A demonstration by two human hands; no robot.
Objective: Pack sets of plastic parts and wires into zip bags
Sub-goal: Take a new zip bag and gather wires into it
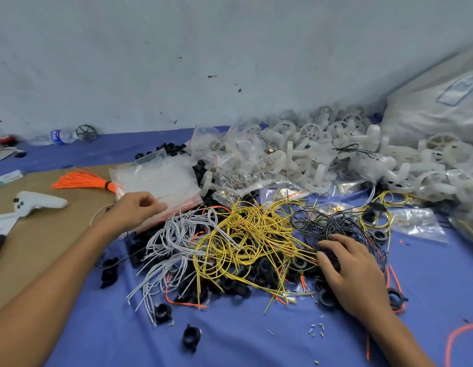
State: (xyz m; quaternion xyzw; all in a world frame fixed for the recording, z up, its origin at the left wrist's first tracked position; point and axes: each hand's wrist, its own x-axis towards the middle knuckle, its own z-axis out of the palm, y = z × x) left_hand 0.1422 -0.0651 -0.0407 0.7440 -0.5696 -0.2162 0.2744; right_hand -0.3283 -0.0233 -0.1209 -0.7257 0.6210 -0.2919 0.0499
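A stack of clear zip bags (161, 186) with red seals lies at the left of the heap. My left hand (136, 210) pinches the near edge of the top bag. Tangled wires cover the blue cloth: white wires (172, 242), yellow wires (246, 234) and black wires (325, 221). Black plastic rings (190, 337) lie scattered under and around them. My right hand (354, 271) reaches into the black wires with its fingers curled round a black plastic ring. White plastic wheels (322, 152) are piled at the back.
A bundle of orange wires (82, 180) and a white controller (36, 202) lie on brown cardboard (31, 250) at the left. Small filled bags (238, 165) sit behind the wires. A large white sack (439, 102) stands at the right, a water bottle (58, 136) at the far left.
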